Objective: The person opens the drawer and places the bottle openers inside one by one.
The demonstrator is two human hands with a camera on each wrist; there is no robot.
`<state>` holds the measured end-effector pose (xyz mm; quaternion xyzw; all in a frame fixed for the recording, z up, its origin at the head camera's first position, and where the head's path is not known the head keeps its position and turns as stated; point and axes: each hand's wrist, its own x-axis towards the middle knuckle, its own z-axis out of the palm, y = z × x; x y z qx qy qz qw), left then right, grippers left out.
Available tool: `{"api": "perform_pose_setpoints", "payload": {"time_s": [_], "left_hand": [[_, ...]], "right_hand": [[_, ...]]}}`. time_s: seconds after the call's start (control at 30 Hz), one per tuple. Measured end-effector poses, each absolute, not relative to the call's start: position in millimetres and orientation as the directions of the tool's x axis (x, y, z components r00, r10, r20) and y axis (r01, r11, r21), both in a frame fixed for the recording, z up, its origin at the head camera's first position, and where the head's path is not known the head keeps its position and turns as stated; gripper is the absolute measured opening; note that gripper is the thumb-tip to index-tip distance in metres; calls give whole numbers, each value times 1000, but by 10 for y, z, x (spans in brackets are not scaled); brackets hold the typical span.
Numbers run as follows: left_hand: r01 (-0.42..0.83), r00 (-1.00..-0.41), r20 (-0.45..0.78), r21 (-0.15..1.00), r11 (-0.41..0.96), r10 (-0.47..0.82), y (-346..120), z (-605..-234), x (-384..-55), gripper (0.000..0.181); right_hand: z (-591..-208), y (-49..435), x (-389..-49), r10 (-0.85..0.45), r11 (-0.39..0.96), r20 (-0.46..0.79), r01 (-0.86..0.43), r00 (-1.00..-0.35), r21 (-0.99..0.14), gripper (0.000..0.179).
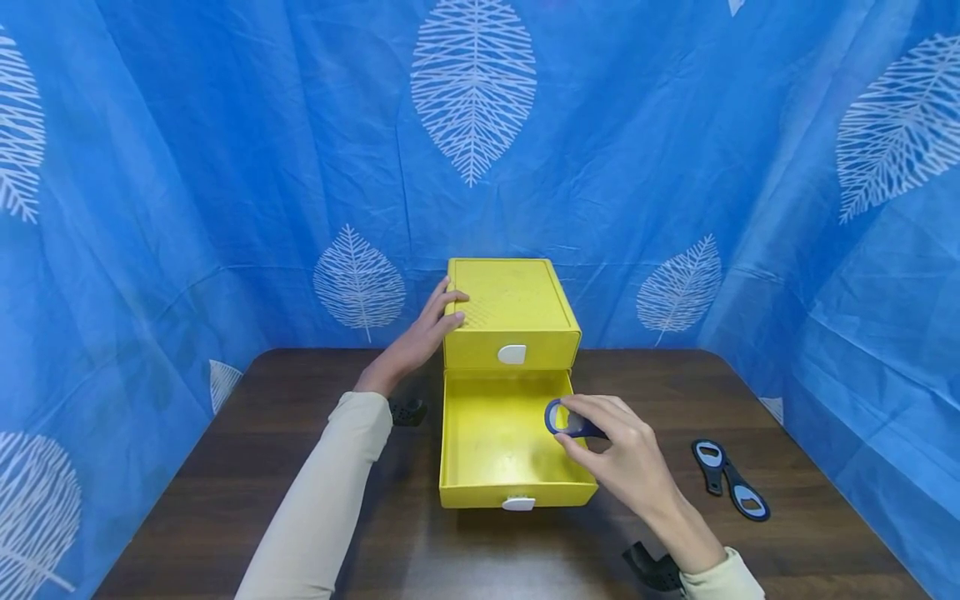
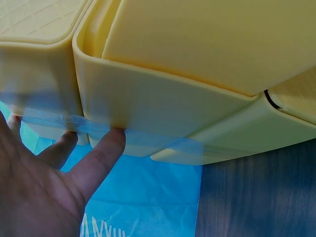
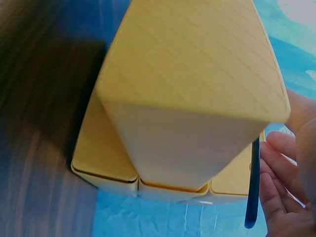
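A yellow drawer unit [image 1: 517, 292] with white pulls stands on the table, and one lower drawer [image 1: 502, 429] is pulled out towards me. My left hand [image 1: 416, 342] rests against the unit's upper left side, its fingers spread. In the left wrist view those fingertips touch the yellow wall. Over the right side of the pulled-out drawer, my right hand [image 1: 626, 454] pinches a dark blue bottle opener [image 1: 581, 427] between thumb and fingers. From the right wrist the bottle opener [image 3: 253, 182] appears edge-on beside the drawer. Nothing lies on the visible part of the drawer floor.
Two more bottle openers, one [image 1: 714, 481] partly against the other [image 1: 737, 486], lie on the dark wooden table [image 1: 810, 533] at the right. A blue curtain [image 1: 600, 150] with white leaf prints hangs behind and at both sides.
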<state>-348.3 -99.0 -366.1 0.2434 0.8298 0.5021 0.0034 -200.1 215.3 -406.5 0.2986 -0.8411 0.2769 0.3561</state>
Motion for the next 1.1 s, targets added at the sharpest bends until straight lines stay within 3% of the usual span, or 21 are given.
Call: {"api": "perform_pose_setpoints", "payload": {"time_s": [0.63, 1.1], "left_hand": [[409, -874, 244, 837, 364, 420, -997, -3656, -3496, 49], [403, -878, 243, 841, 362, 413, -984, -3654, -3496, 48]], "right_hand": [[-4118, 1936, -2086, -356, 630, 715, -719, -602, -291, 43], [-4053, 1843, -2131, -385, 633, 607, -677, -696, -375, 42]]}}
